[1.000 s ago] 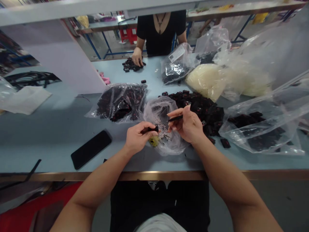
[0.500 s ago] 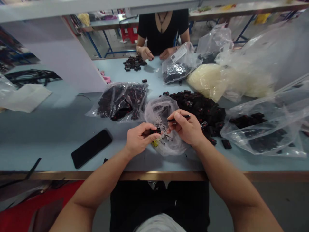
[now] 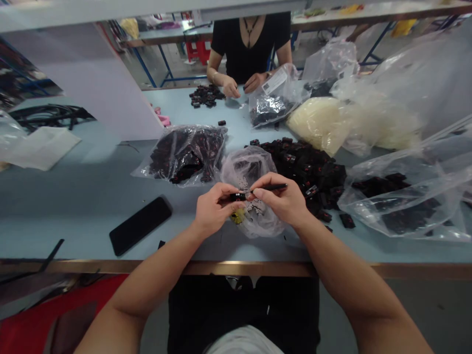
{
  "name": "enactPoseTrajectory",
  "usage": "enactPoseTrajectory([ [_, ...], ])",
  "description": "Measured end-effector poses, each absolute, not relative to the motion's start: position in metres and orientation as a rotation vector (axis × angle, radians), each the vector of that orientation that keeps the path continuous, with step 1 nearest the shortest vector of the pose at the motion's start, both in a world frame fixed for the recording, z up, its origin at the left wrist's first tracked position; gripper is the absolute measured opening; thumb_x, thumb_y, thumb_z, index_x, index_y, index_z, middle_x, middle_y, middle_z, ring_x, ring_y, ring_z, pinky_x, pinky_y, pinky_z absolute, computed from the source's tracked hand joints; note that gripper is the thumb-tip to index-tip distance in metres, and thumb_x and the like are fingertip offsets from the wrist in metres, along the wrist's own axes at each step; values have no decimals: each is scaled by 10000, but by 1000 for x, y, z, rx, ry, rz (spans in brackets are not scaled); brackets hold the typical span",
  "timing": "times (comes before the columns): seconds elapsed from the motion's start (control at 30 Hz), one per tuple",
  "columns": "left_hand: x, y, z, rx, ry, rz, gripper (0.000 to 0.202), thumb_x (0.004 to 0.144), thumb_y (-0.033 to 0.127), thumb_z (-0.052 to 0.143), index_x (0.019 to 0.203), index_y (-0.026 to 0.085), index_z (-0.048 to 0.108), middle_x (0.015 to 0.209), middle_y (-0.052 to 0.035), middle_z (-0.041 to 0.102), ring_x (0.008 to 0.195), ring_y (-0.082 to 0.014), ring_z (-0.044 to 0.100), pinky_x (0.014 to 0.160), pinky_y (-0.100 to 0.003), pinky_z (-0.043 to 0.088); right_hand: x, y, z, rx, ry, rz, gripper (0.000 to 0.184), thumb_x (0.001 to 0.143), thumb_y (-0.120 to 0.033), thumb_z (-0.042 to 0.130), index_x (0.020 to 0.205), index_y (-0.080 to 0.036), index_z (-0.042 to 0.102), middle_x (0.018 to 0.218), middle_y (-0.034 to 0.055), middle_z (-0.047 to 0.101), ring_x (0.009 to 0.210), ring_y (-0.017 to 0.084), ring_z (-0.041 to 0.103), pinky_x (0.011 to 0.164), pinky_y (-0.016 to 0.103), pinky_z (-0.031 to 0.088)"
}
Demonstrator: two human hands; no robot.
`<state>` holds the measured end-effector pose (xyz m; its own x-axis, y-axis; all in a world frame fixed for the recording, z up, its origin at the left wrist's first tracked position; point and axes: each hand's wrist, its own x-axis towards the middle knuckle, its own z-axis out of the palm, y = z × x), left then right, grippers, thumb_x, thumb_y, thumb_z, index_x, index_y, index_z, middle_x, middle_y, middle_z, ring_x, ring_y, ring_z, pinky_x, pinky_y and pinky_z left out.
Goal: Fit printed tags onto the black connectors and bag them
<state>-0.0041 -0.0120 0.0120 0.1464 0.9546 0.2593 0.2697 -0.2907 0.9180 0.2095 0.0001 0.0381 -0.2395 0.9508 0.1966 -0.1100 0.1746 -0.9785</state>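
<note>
My left hand (image 3: 212, 209) is closed in a pinch on a small black part (image 3: 238, 196) with a red mark. My right hand (image 3: 283, 201) is closed round a thin black tool (image 3: 271, 187), whose tip meets the small part. Both hands hover just above a small clear plastic bag (image 3: 250, 194) holding a few small pieces. Right behind it lies a loose heap of black parts (image 3: 309, 167) with red marks.
A black phone (image 3: 140, 225) lies to the left. A clear bag of black parts (image 3: 186, 155) lies behind my hands; larger clear bags (image 3: 405, 196) and a cream-filled bag (image 3: 320, 120) are on the right. A person in black (image 3: 247, 39) sits opposite, hands by a small heap (image 3: 206, 94).
My right hand has moved left and brought the tool's tip onto the small part in my left hand. The person opposite has brought both hands together near their heap.
</note>
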Motion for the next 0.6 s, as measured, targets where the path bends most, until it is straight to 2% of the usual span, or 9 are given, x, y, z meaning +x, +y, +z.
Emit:
enactPoseTrajectory([
  [0.13, -3, -13, 12, 1655, 1200, 1159, 512, 725, 643, 889, 966, 219, 733, 927, -59, 840, 873, -250, 826, 810, -348, 688, 209, -1, 39, -947, -1488, 1195, 147, 850, -358, 784, 812, -219, 754, 765, 28, 733, 678, 170, 663, 596, 290, 505],
  [0.27, -2, -14, 12, 1625, 1205, 1143, 506, 712, 627, 904, 965, 225, 729, 921, -50, 843, 868, -249, 830, 806, -349, 694, 208, 0, 39, -985, -1518, 1175, 144, 845, -351, 764, 797, -217, 743, 744, 27, 722, 643, 163, 631, 582, 291, 479],
  [0.6, -3, -14, 12, 1652, 1174, 1146, 490, 742, 619, 888, 983, 225, 729, 945, -52, 849, 881, -248, 834, 829, -353, 699, 206, 0, 39, -944, -1486, 1186, 138, 846, -343, 758, 788, -219, 736, 736, 26, 738, 683, 176, 674, 621, 296, 524],
])
